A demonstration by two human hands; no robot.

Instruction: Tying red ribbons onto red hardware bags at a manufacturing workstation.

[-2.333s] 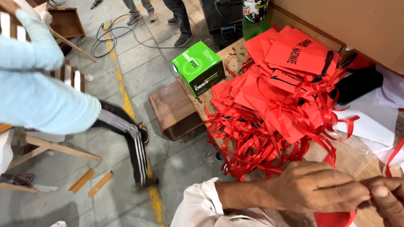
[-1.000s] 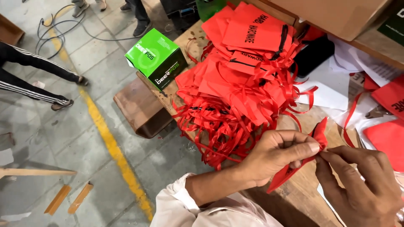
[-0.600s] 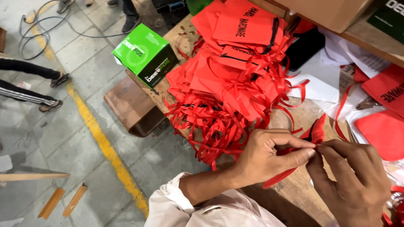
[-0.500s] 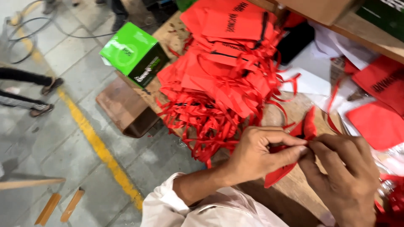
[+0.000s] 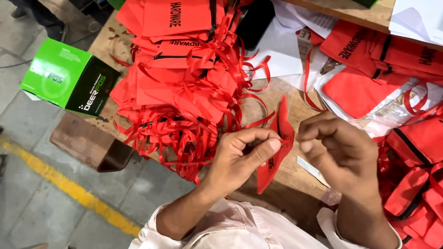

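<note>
- Left hand [image 5: 240, 157]: fingers [image 5: 270, 146] pinched shut on the edge of a red pouch [image 5: 277, 147], thumb pressed against index.
- Right hand [image 5: 339, 154]: fingers curled into a loose fist just right of the pouch edge. Cannot tell if they grip anything; likely a ribbon end, hidden.
- Pouch hangs edge-on between both sets of fingers, above the bench [image 5: 295, 103].
- Step, by my read: working the pouch's ribbon at its top edge. Next move calls for a steady left pinch while the right fingers pull or tie.
- Counts: one pouch in hand; one pile [image 5: 184, 78] up-left of the fingers, too tangled to count; more red pouches [image 5: 410, 143] right of the right hand; one green box [image 5: 69, 76] far left.
</note>
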